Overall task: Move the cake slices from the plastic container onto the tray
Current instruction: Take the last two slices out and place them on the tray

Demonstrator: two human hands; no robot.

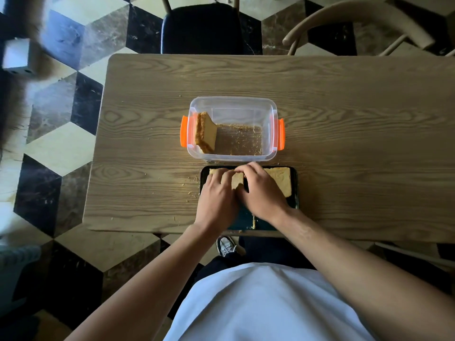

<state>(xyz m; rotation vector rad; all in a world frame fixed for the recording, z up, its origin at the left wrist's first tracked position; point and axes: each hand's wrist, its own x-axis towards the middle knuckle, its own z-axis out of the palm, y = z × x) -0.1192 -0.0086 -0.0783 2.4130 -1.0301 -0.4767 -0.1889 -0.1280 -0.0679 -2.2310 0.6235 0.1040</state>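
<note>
A clear plastic container [268, 112] with orange clips stands mid-table. Two cake slices [205, 132] lean upright against its left wall, with crumbs on its floor. Just in front lies a dark tray [294, 203] at the table's near edge. A pale cake slice [237, 180] is on the tray between both hands. My left hand [218, 195] and my right hand [262, 190] both rest their fingers on it. Another slice [280, 179] lies flat at the tray's right side. More cake shows under my left fingers at the tray's far left.
The wooden table [344, 143] carries scattered crumbs left of the tray. A dark-seated chair [200, 28] stands at the far side and a wooden chair [357, 23] at the far right. The floor is chequered tile.
</note>
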